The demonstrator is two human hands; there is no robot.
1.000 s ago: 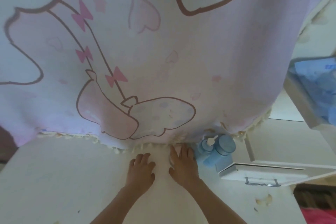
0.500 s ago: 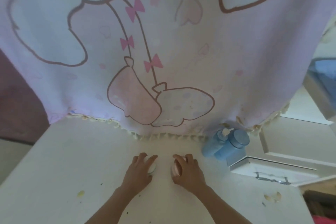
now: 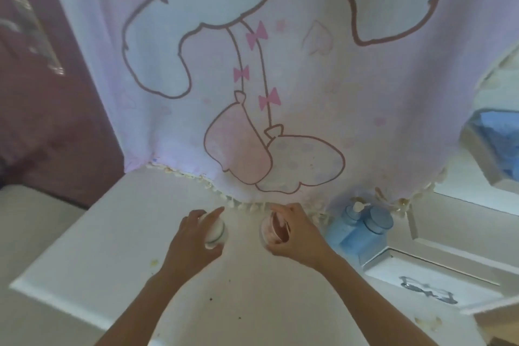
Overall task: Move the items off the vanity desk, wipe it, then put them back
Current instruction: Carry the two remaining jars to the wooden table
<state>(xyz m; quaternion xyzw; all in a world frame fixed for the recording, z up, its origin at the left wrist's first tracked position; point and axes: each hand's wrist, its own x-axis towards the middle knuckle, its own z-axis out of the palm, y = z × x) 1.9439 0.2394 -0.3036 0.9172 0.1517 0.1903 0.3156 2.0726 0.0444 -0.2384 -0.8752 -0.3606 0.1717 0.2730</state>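
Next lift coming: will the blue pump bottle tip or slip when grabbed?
Blue pump bottle looks tall and narrow, so likely tippy if pushed high. Its smooth wall may be slippery. It stands beside the blue-capped bottle, which might topple too.

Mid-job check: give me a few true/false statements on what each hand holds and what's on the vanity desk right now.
1. The left hand grips a white jar. True.
2. The right hand lies flat and holds nothing. False: its fingers curl round a pinkish jar.
3. Two blue bottles stand to the right of the right hand. True.
4. The printed cloth covers the whole desk top. False: it hangs at the back, and its fringed hem ends just beyond the two hands.
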